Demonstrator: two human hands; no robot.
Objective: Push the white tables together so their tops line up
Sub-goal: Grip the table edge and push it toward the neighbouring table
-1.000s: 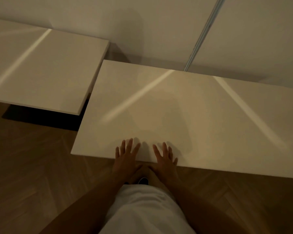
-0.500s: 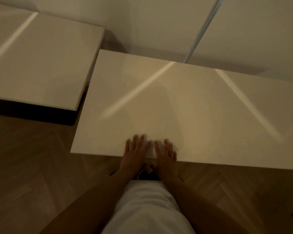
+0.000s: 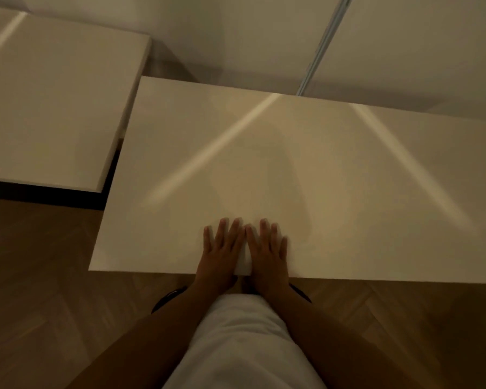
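Head view: I see left hand (image 3: 222, 248) and right hand (image 3: 268, 249) laid flat, fingers spread, gripping nothing, side by side on the near edge of the big white tabletop (image 3: 292, 169). Second tabletop (image 3: 54, 108) sits to its left, set further back, with a narrow dark gap between. Risks, I judge: palms slipping on the glossy top, or the central push leaving the near edges offset.

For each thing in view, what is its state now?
Near table: bare top, under both hands, front edge ahead of the other table's.
Far table: bare top, beside the near table, not lined up.
Left hand: flat, fingers spread.
Right hand: flat, fingers spread.
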